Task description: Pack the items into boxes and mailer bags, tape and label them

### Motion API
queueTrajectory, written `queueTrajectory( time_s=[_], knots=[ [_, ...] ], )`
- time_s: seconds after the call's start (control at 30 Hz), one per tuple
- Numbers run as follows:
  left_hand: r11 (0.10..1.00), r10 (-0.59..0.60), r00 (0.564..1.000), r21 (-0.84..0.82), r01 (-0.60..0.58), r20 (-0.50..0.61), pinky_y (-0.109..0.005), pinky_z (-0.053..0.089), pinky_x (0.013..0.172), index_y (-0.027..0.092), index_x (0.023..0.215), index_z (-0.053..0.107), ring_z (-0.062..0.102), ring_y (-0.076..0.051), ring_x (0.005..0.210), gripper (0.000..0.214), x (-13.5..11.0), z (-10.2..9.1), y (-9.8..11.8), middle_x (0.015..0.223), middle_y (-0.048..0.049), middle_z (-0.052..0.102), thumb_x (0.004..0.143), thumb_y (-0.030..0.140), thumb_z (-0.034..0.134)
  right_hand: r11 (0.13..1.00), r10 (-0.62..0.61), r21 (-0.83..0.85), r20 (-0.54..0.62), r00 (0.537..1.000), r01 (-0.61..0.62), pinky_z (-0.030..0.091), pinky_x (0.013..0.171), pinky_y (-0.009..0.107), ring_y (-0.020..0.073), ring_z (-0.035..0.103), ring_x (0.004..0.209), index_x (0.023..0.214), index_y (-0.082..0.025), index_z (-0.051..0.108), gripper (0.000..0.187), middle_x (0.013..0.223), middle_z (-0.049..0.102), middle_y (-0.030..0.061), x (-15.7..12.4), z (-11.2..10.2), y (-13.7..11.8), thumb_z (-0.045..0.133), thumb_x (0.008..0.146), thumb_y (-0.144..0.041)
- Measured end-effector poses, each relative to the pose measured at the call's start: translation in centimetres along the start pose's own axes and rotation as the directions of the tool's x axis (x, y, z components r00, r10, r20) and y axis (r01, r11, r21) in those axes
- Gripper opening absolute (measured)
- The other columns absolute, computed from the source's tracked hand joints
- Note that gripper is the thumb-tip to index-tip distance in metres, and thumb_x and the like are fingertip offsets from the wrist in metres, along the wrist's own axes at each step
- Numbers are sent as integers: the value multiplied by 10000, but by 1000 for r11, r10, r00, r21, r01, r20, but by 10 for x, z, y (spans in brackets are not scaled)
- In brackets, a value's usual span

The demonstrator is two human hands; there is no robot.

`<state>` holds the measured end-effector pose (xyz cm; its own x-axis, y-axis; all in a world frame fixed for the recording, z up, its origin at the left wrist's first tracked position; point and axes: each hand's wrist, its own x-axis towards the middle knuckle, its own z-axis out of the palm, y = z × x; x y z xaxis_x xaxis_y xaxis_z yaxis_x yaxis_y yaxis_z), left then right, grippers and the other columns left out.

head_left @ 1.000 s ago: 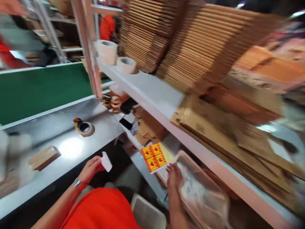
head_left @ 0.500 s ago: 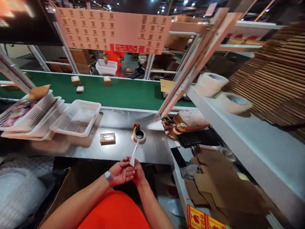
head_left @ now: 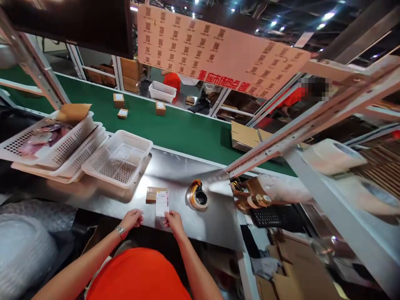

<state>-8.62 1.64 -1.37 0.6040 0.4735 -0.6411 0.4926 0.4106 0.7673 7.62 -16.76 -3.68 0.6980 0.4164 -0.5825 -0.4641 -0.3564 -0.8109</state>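
Observation:
My right hand (head_left: pixel 173 220) pinches the bottom edge of a white printed label (head_left: pixel 162 203), held upright over the near edge of the steel worktable (head_left: pixel 175 171). My left hand (head_left: pixel 132 218) rests at the table's edge just left of the label, fingers curled, touching nothing I can make out. Directly behind the label lies a small brown cardboard box (head_left: pixel 152 194). A tape roll in its dispenser (head_left: pixel 197 197) sits to the right of the box.
White perforated baskets (head_left: pixel 118 159) are stacked at the left, one holding pink items. A green conveyor (head_left: pixel 175 127) carrying small boxes runs behind the table. Rolls of tape (head_left: pixel 333 156) sit on a white shelf at right. A black keyboard (head_left: pixel 270 216) and cardboard scraps lie below.
The view swung from the right shelves back to the table. The label passed from my left hand to both hands, and my right hand alone now holds it near the small box.

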Motion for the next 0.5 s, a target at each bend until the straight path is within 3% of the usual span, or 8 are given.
queueTrajectory(
  time_s=[0.1,0.17,0.23,0.37,0.5],
  knots=[
    [964,224,974,152,-217,-27,-360,574,824,227,787,724,736,-247,832,321,27,-23,24,805,-41,763,801,530,832,999,46,-24,-40,998,-47,453,445,224,116,609,505,702,-229,612,295,646,685,-17,16,21,1,848,792,-382],
    [869,399,916,309,-386,22,-404,584,941,232,869,780,751,-279,943,245,44,-28,38,934,-81,801,861,477,790,997,71,-29,-57,996,-72,455,443,215,112,611,505,719,-223,619,295,645,686,-18,25,32,2,854,803,-381],
    [718,532,836,451,-530,136,-449,583,1014,223,968,815,757,-308,1027,218,59,-25,49,1045,-125,809,944,417,718,995,90,-32,-70,993,-92,453,439,207,109,612,500,736,-219,621,318,648,690,-21,33,40,4,876,804,-398],
    [463,579,729,589,-662,364,-498,577,1059,178,1081,848,736,-340,1145,256,89,-6,61,1168,-183,789,1023,260,613,991,120,-46,-82,989,-124,436,420,197,102,592,461,740,-217,604,360,629,690,-27,42,48,7,879,840,-427],
    [380,555,704,617,-689,444,-478,558,1044,161,947,850,720,-337,1151,195,115,15,62,1144,-176,791,968,154,656,987,145,-67,-64,987,-149,408,403,184,98,567,425,767,-218,601,338,580,662,-44,45,48,12,827,900,-430]
  ],
)
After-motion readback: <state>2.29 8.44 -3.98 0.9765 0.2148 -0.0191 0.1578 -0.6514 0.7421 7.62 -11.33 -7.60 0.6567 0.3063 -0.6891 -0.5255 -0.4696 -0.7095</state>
